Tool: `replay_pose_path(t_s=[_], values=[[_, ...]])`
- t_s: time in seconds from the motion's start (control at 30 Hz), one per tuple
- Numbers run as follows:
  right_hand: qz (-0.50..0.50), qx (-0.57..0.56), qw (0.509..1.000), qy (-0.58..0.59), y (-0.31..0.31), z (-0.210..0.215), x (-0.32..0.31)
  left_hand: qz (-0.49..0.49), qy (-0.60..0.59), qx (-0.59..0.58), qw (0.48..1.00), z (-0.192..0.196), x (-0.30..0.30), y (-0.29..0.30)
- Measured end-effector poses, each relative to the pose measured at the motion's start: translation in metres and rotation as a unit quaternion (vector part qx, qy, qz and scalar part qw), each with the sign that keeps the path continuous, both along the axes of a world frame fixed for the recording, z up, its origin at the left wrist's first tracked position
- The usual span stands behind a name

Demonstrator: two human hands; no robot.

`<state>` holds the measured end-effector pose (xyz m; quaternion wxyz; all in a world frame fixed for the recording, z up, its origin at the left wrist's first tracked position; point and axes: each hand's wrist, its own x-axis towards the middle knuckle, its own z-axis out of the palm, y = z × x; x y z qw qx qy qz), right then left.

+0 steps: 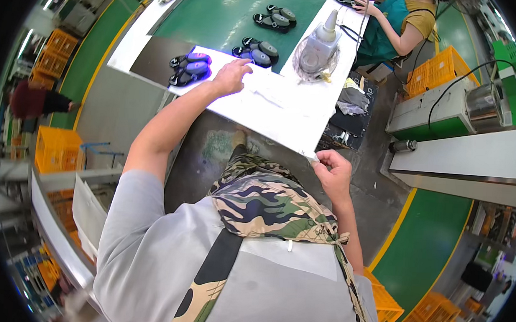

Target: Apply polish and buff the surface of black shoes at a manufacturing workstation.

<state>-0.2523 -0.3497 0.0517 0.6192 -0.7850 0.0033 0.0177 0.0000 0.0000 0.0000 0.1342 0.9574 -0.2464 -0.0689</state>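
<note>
Head view: left hand [232, 77] flat, open on white table [284, 112], beside purple sandals [190, 68]; right hand [331, 171] pinches table's edge. Careless sweep could knock sandals off.

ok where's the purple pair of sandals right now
In the head view, the purple sandals lie on the white table's far left corner, just left of the left hand.

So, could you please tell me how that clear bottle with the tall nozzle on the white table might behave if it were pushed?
The clear bottle stands upright with a wide body and a narrow, tall nozzle, so it probably slides rather than tips under a low push. Pushed near the nozzle, it could topple. It looks like thin plastic, so likely light and somewhat squashy. The left hand rests on the white table nearby.
</note>
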Motion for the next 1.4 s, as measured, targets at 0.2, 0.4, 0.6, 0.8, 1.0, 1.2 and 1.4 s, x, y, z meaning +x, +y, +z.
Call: replay_pose_path(t_s=[0.2,0.4,0.6,0.8,1.0,1.2,1.4], values=[[-0.205,0.084,0.974,0.050,0.084,-0.013,0.067,-0.183,-0.058,0.059,0.980,-0.039,0.173,0.018],[-0.313,0.123,0.938,0.081,0.147,0.000,0.107,-0.373,-0.012,0.161,0.914,-0.072,0.247,0.000],[-0.374,0.121,0.916,0.081,0.169,-0.004,0.144,-0.379,0.054,0.152,0.911,-0.070,0.289,-0.010],[-0.371,0.102,0.920,0.072,0.178,0.001,0.177,-0.222,0.058,0.129,0.965,-0.091,0.372,0.041],[-0.337,0.063,0.934,0.098,0.174,0.004,0.196,-0.093,0.042,-0.108,0.989,-0.071,0.378,0.108],[-0.246,0.045,0.965,0.077,0.174,0.009,0.245,0.108,-0.057,-0.262,0.957,0.008,0.352,0.225],[-0.130,-0.017,0.988,0.076,0.179,-0.009,0.281,0.141,-0.092,-0.026,0.985,0.050,0.295,0.355]])
